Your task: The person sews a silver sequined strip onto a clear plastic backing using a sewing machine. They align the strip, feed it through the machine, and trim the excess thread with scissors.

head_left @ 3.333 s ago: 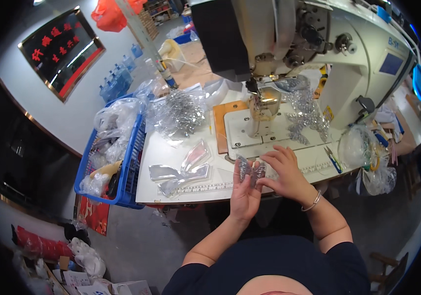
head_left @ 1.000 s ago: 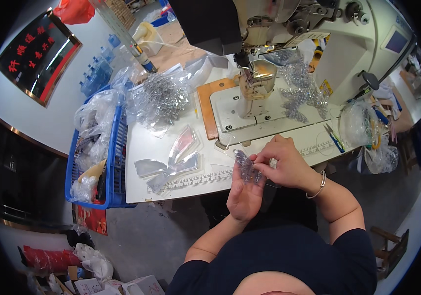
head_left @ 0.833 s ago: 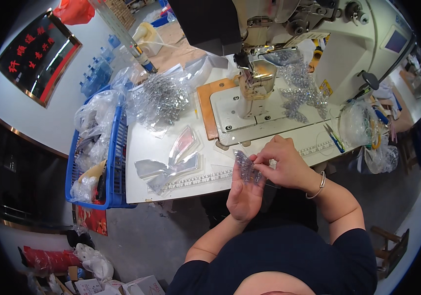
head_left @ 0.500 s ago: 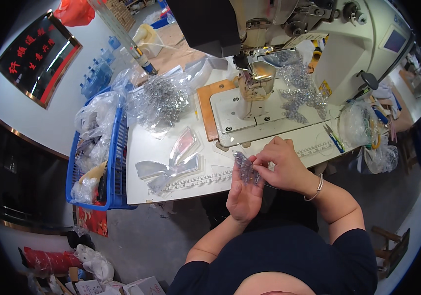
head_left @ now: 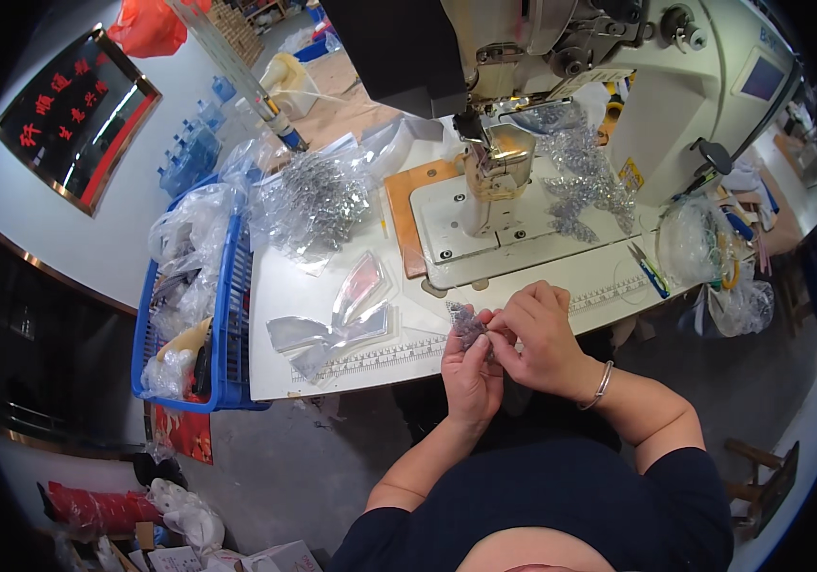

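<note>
Between my hands, just over the front edge of the sewing table (head_left: 408, 370), is a small silvery-grey glittery piece (head_left: 465, 326). My left hand (head_left: 472, 381) is closed on it, thumb pressed over its lower part. My right hand (head_left: 540, 341) pinches at its right edge, with fingertips touching those of the left; whether something thin is in that pinch cannot be made out. Beyond the hands stands the sewing machine (head_left: 499, 172). Similar glittery pieces (head_left: 588, 176) lie in a string to the right of its needle area.
Clear, shiny cut shapes (head_left: 332, 324) lie on the left of the table near a ruler strip. Behind them sits a plastic bag of silvery pieces (head_left: 318, 205). A blue basket (head_left: 230, 315) adjoins the left edge. Snips (head_left: 650, 270) lie at the right, beside plastic bags (head_left: 704, 238).
My left thumb and fingers have folded over the glittery piece, where the palm lay more open before. The right hand has shifted slightly and still pinches at the piece.
</note>
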Motion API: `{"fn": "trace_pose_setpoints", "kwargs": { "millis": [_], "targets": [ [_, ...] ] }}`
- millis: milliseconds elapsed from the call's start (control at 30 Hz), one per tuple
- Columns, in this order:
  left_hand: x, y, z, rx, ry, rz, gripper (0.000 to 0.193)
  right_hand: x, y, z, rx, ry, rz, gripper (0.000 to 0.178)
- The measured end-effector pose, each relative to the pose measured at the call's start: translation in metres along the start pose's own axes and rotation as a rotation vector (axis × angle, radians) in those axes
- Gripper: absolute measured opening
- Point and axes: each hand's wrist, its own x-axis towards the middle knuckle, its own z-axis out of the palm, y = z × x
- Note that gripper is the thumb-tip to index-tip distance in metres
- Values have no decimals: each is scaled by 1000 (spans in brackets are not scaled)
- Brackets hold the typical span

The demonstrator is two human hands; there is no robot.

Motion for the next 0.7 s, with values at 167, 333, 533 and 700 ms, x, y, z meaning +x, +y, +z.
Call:
{"fn": "trace_pose_setpoints", "kwargs": {
  "millis": [167, 333, 533, 700],
  "targets": [
    [4, 11, 0, 30, 31, 53, 37, 3, 24, -29, 148, 122, 173, 49],
    [13, 14, 5, 64, 34, 134, 37, -17, 41, -22, 437, 134, 396, 63],
    [17, 15, 8, 119, 19, 240, 37, -38, 41, 21, 806, 276, 628, 87],
    [24, 19, 9, 106, 0, 310, 37, -56, 27, 34, 1124, 389, 675, 79]
  ]
}}
